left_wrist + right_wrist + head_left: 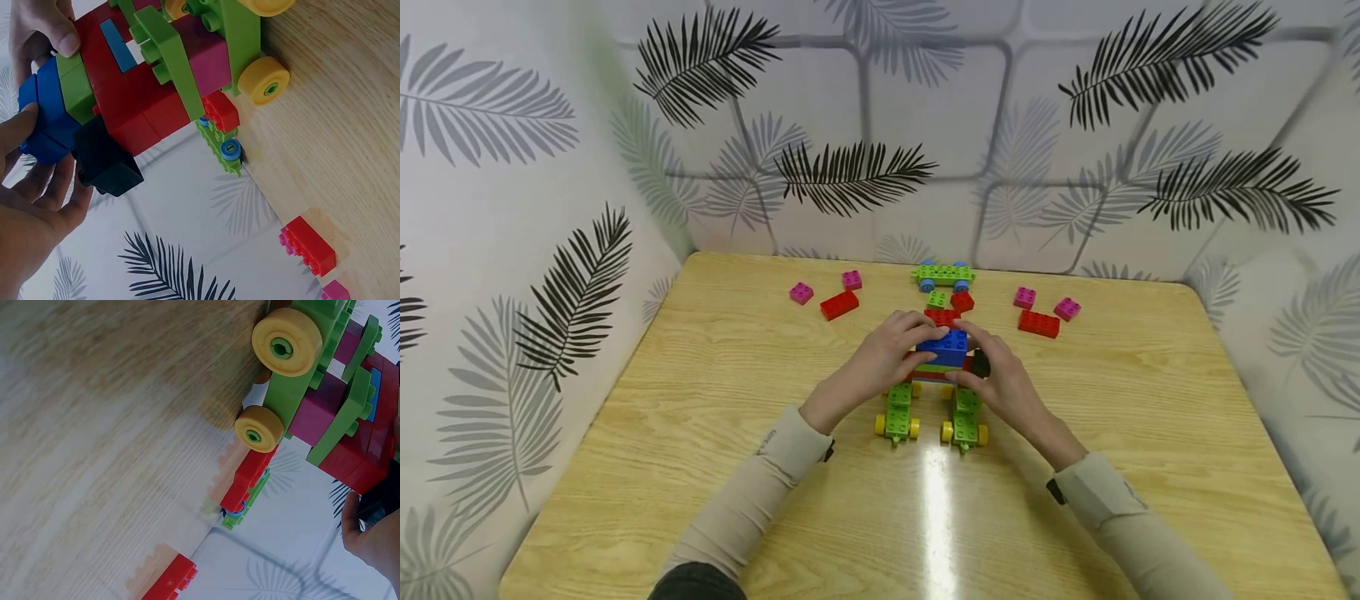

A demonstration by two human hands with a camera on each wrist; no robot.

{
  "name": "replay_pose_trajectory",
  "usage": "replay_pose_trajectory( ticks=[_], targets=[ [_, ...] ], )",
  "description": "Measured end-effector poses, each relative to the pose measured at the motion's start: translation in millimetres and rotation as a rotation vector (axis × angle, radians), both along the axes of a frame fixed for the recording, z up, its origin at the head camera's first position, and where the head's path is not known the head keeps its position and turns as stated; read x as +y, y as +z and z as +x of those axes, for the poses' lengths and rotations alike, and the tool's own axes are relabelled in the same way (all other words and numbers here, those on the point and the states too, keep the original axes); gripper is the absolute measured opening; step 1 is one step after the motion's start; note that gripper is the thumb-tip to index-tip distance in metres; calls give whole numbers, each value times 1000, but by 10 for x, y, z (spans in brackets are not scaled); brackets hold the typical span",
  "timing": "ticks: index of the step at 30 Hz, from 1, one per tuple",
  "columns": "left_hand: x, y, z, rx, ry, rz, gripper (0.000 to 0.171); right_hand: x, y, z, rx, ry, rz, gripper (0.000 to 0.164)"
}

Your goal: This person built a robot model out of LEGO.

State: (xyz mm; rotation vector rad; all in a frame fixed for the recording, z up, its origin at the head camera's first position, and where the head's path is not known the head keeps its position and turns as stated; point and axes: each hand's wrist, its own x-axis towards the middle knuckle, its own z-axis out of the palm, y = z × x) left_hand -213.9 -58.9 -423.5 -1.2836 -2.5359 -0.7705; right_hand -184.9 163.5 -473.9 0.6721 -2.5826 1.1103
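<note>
A brick model stands on two green wheeled bases (898, 412) with yellow wheels. Its middle is red bricks (128, 94) over purple bricks (201, 53), with a green layer and blue bricks (951, 354) on top. My left hand (891, 354) grips the blue bricks, thumb in front and fingers behind. From the right side, my right hand (1002, 379) holds the upper model, its thumb at the red and green layers in front. A black brick (106, 159) juts out by the left fingers; another black brick (981, 363) shows beside the right hand.
Behind the model are a green wheeled base (943, 275) with blue wheels, a small green brick (936, 299) and red bricks (962, 302). Pink bricks (801, 292) and a long red brick (839, 305) lie left; a similar red brick (1039, 323) lies right. A patterned backdrop borders the table's back.
</note>
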Motion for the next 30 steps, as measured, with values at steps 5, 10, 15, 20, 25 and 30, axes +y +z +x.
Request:
replay_pose_trajectory(
  ticks=[5, 10, 15, 20, 25, 30],
  targets=[
    [8, -21, -8, 8, 4, -1, 34, -1, 9, -12, 33, 12, 7, 71],
    [7, -40, -11, 9, 1, 9, 33, 0, 26, -17, 30, 31, 6, 65],
    [10, -56, 3, 22, 1, 28, 33, 2, 41, -13, 49, 36, 18, 63],
    [-1, -66, 6, 37, 5, 25, 35, -6, 48, -29, 93, 40, 35, 62],
    [-54, -76, 4, 5, -7, 29, 44, -14, 54, -37, 106, 43, 43, 62],
    [-116, -134, -6, -28, -4, 27, 55, -9, 51, -20, 81, 38, 44, 62]
  ],
)
